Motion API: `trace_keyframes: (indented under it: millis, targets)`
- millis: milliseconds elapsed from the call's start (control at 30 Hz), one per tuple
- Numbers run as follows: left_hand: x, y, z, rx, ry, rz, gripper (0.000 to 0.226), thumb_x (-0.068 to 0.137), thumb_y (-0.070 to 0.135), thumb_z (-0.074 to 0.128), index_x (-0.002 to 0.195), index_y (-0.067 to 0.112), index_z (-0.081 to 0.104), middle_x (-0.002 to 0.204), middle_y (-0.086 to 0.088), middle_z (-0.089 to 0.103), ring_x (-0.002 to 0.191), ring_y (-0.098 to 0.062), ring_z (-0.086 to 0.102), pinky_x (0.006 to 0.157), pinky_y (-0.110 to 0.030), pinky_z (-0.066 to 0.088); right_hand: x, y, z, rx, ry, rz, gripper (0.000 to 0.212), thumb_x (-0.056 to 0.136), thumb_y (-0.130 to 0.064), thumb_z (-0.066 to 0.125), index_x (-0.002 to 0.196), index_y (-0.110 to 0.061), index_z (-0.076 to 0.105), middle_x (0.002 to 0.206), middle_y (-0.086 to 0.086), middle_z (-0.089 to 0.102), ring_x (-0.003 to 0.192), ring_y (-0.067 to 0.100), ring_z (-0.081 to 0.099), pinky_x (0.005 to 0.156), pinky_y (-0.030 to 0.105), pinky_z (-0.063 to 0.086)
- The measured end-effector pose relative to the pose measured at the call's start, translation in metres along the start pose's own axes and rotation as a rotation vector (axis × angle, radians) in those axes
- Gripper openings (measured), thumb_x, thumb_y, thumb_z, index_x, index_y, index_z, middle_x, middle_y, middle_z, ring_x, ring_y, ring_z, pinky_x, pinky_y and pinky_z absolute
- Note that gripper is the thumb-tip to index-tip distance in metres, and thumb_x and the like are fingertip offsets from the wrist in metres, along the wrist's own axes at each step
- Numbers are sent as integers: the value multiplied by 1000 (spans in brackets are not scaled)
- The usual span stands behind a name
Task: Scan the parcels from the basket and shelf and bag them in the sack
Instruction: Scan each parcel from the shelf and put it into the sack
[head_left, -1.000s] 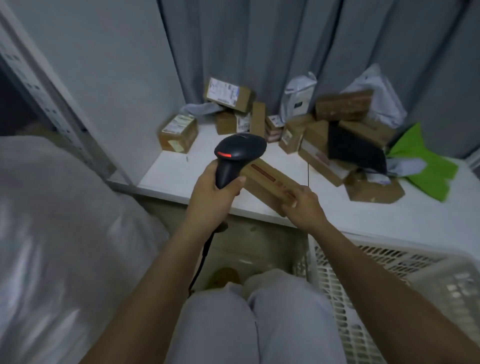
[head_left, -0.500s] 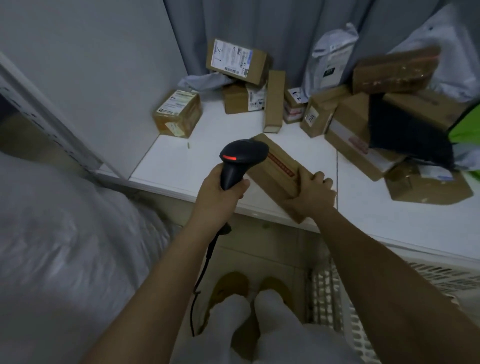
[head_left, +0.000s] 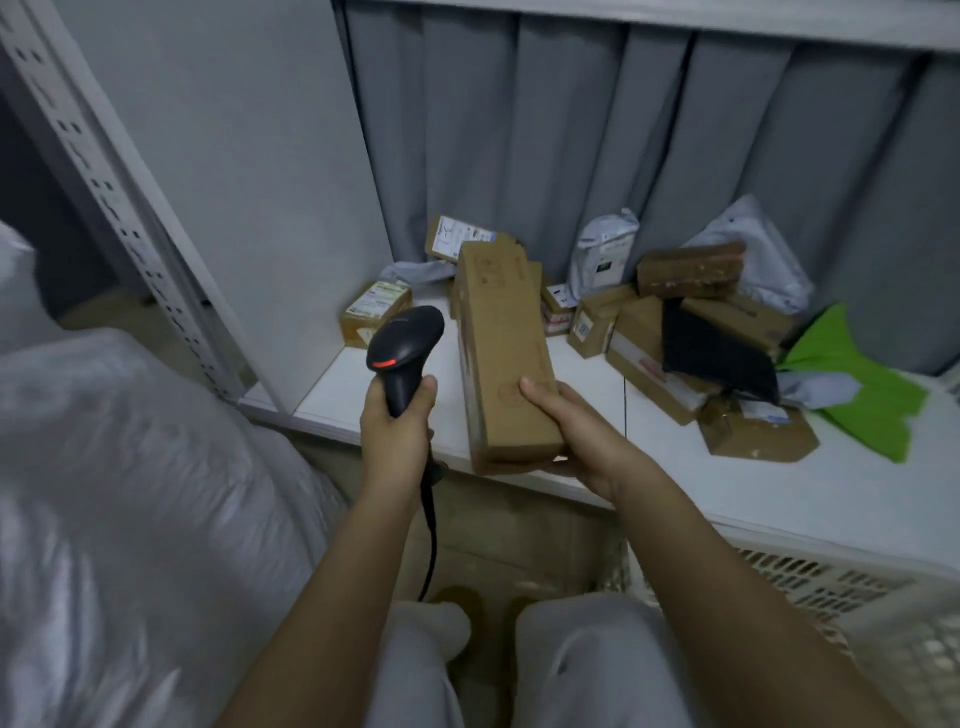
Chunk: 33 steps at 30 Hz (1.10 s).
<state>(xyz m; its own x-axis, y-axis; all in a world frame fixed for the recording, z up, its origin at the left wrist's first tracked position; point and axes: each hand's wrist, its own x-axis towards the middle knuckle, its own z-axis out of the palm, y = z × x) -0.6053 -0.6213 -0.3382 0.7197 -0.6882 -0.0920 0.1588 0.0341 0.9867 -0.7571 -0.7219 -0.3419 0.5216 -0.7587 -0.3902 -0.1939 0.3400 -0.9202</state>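
Observation:
My right hand (head_left: 582, 434) grips the near end of a long brown cardboard parcel (head_left: 501, 343), held lifted over the white shelf (head_left: 779, 483) with its far end pointing away from me. My left hand (head_left: 397, 431) holds a black barcode scanner (head_left: 405, 353) by its handle, just left of the parcel, its red light showing. A pile of several brown boxes (head_left: 691, 270) and grey mailer bags (head_left: 605, 254) lies at the back of the shelf. The big translucent white sack (head_left: 130, 493) fills the lower left. The white plastic basket (head_left: 831, 587) stands at lower right.
A grey curtain (head_left: 571, 130) hangs behind the shelf. A perforated white upright (head_left: 119, 192) runs along the left. A green bag (head_left: 857, 374) and a black pouch (head_left: 717, 353) lie among the parcels. My legs and slippers are below, with the scanner cable (head_left: 431, 535) hanging down.
My right hand has lifted the long parcel off the shelf edge and turned it lengthwise, a plain face up. The scanner stays in my left hand beside it.

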Motion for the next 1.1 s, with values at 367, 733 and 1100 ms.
trace_keyframes:
  millis: [367,733,1100]
  targets:
    - [-4,-12,-36,-51,-94,-93,47,84,17,71,128,19,52,113,-3,65,104,-19,64,84,-35,54,-28,30,30,390,-262,89,54,85,-43,59,134,-22,52,125,13,64,119,34,59,93,50,51]
    - [2,-19,-33,6,-101,3,46,82,12,72,125,16,54,108,-2,68,97,-16,67,68,-20,57,-18,29,46,-113,111,-213,88,69,-65,68,143,-36,30,130,-7,47,114,17,55,83,36,54]
    - [1,-13,-38,-140,-109,-91,37,85,24,70,118,27,56,111,-3,66,107,-23,63,88,-41,52,-25,29,32,213,-85,-92,37,99,-39,39,127,-22,57,108,5,71,102,24,67,83,44,53]
